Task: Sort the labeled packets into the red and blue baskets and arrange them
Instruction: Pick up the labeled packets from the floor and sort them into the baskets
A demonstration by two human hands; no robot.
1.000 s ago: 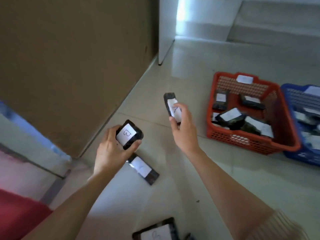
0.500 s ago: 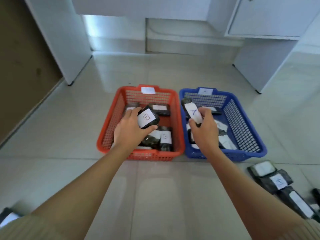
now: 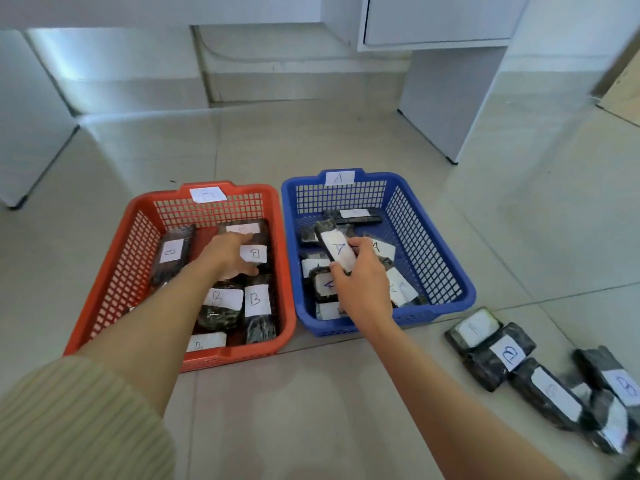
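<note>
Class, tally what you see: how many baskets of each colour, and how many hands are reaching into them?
Red basket: 1
Blue basket: 1
Hands, left hand and right hand: 2
Total: 4

Red basket (image 3: 129, 271): dark, white-labelled B packets (image 3: 255, 299). Blue basket (image 3: 426, 244) beside it: A packets (image 3: 383, 248), one tilted atop. Loose packets (image 3: 509, 355) on floor.

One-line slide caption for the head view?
Left hand holds a B packet inside the red basket; right hand holds an A packet over the blue basket.
</note>
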